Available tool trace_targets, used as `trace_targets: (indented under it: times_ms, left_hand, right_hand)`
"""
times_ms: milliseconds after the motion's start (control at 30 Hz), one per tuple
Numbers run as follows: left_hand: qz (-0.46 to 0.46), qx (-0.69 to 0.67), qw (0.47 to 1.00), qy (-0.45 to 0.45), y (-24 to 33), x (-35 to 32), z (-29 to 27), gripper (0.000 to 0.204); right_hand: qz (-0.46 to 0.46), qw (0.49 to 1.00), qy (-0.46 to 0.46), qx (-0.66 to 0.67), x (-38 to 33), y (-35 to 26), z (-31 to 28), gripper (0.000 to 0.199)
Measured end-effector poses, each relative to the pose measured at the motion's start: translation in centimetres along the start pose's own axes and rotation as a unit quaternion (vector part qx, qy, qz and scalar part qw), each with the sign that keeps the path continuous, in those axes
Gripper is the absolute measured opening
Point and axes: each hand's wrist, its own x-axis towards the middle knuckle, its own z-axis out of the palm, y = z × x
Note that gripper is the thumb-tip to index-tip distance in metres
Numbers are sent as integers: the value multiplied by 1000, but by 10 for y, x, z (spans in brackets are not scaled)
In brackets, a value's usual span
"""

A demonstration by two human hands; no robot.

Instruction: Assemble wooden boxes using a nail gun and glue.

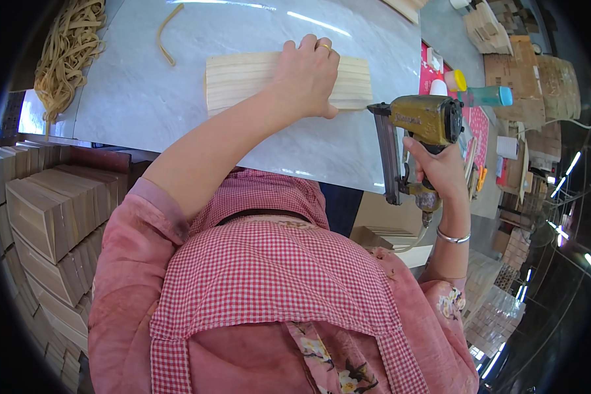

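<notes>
Left hand (308,75) spans and holds a pale wooden piece (243,79), right hand (443,167) grips a nail gun (420,118) that could injure the left if it slipped.

My pale marbled table (138,115) carries a light wooden piece (243,75). Left of it I see one tan strip (159,37), then a tangled tan heap (65,56); more wood (402,9) sits far right.

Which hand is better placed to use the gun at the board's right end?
Right hand, likely: it grips the pneumatic gun, nose near that end; the left hand spans the board.
</notes>
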Motion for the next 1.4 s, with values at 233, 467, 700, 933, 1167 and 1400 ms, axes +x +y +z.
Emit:
trace_targets:
  times_ms: [233,467,700,933,1167,1400]
  left_hand:
    - [32,-3,994,101,-53,-52,-6,111]
    - [-12,-6,997,74,-86,-94,-15,86]
    - [-64,-53,994,74,-58,-84,-13,79]
    - [-73,-66,994,42,-60,-85,-16,83]
    - [-59,-78,990,97,-63,-88,-7,84]
    - [-61,-226,968,93,-87,-119,6,118]
  right_hand:
    - [-40,998,24,-32,-7,-5,3,26]
    - [-89,996,-1,-21,-17,-15,21,25]
    - [-77,996,-17,-50,-16,-31,34,27]
    - [-52,998,-28,-39,-13,-35,39,28]
    - [-44,999,-26,-9,-17,-32,46,28]
    - [-38,999,9,-16,-29,-51,46,28]
